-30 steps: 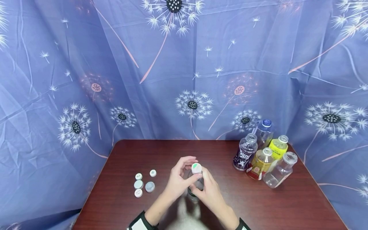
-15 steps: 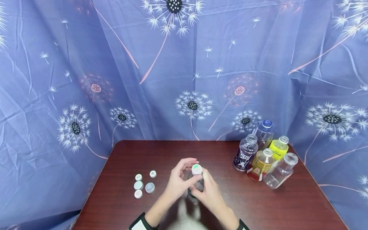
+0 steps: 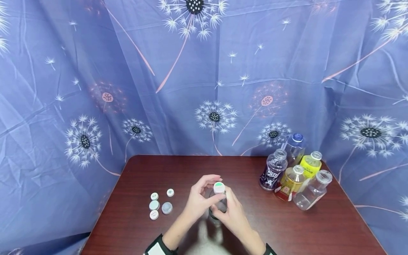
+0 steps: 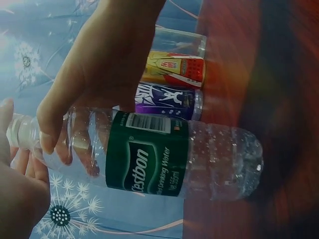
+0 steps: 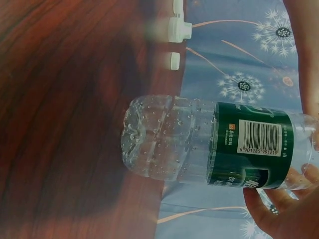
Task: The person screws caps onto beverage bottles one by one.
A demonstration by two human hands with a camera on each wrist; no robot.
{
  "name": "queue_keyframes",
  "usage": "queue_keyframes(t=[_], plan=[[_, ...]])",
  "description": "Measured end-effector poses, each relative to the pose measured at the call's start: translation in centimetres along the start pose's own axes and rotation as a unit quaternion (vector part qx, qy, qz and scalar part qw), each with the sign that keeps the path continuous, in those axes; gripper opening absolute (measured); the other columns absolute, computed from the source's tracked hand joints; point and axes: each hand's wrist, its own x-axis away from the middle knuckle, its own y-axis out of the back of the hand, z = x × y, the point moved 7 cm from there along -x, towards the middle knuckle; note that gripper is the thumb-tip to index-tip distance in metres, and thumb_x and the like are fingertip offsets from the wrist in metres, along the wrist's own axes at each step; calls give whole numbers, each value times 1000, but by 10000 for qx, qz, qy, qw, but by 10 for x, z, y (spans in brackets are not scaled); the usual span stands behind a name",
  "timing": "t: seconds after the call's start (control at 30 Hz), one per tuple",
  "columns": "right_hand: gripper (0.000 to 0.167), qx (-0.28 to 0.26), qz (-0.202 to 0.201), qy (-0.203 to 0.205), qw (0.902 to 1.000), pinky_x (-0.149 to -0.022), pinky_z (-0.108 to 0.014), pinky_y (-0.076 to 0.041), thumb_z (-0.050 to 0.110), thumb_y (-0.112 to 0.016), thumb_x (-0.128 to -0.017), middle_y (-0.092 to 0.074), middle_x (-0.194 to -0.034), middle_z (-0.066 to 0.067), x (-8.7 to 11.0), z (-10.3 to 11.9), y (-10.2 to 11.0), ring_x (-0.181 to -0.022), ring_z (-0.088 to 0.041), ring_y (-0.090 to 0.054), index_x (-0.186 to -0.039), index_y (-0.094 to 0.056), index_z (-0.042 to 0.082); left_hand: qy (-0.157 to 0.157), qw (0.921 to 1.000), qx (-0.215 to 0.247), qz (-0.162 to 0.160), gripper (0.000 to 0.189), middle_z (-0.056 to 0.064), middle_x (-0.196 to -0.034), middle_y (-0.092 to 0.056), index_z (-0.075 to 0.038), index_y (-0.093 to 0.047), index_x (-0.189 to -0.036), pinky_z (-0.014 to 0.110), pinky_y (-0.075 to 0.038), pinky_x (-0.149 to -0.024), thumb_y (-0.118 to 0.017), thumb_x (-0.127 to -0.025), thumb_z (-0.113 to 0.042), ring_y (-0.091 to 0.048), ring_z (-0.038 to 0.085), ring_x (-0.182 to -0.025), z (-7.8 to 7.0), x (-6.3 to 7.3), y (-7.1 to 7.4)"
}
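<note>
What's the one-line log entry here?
left hand: pinches white cap; right hand: grips green-labelled bottle; cap: at mouth; loose caps: five, left; other bottles: five, right

The clear bottle (image 4: 219, 162) has a green, white-lettered label (image 4: 148, 154).

Over a dark red-brown table (image 3: 197, 164), the left hand (image 3: 199, 200) pinches a white cap (image 3: 219, 187) with a green mark, at the top of a clear bottle (image 3: 222, 205). The right hand (image 3: 232, 214) grips that bottle's side; its lower part is too hidden by fingers to make out well. To the left lie five loose caps (image 3: 154, 205), four whitish and one greyish. Five bottles (image 3: 308, 195) stand clustered at the right, before a blue dandelion-print cloth (image 3: 178, 117).
</note>
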Motion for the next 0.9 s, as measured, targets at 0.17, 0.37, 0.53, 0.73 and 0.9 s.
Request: queue_keyframes(t=[0.17,0.37,0.53,0.73,0.9], plan=[[63,4,29,68,10000,-85,-42,-60,15,-84,-77,-68,-123,-8,-1,-1,1,-107,-20,-69,-133,-56,7,47,10000,53,-17,41,23,-114,-72,2,-66,-123,30,-58,-91,-79,-85,10,-70,16,-98,1,-1,-1],[63,4,68,99,9999,-85,-43,-60,17,-82,-77,-68,-123,-10,-1,-2,1,-108,-21,-68,-134,-55,7,96,9999,34,88,46,17,-121,-72,-2,-65,-130,30,-57,-94,-79,-87,7,-69,15,-106,2,0,-1],[62,-39,122,78,9999,-88,-44,-60,19,-81,-80,-67,-126,-10,-2,-3,1,-111,-21,-68,-135,-55,7,194,9997,129,-53,54,19,-117,-71,0,-60,-131,26,-56,-90,-83,-82,8,-68,13,-107,5,-1,1],[61,-88,147,40,9998,-87,-42,-60,19,-82,-81,-68,-124,-5,-1,-3,0,-108,-17,-68,-134,-55,10,271,9991,299,-86,40,23,-104,-71,2,-66,-120,26,-57,-88,-81,-84,8,-67,9,-96,5,0,1],[61,-113,188,-7,9998,-88,-43,-60,20,-82,-82,-67,-126,-6,0,-4,0,-111,-18,-68,-136,-55,10,220,9994,275,-35,39,22,-106,-71,2,-66,-121,28,-58,-91,-79,-86,8,-68,11,-98,6,0,1]])
